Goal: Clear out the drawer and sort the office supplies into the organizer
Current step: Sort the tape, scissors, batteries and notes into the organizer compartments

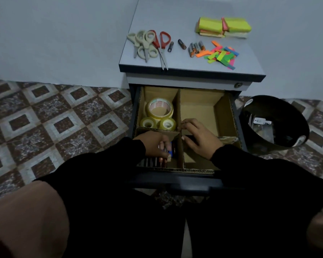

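Note:
The open drawer (237, 116) holds a cardboard organizer (199, 101) with several compartments. Three tape rolls (159, 110) lie in its far left compartment. My left hand (155, 144) is down in the near left compartment, its fingers curled round small batteries (169, 150), with more batteries (153, 162) lying below it. My right hand (199, 136) rests with spread fingers on the middle cardboard divider, over a dark object (189, 138) that I cannot identify. The far right compartment shows bare cardboard.
On the cabinet top (250, 58) lie several scissors (149, 44), loose batteries (192, 47), coloured page flags (221, 55) and stacked sticky notes (223, 27). A black bin (274, 121) stands on the floor to the right. Patterned tiles (54, 123) lie to the left.

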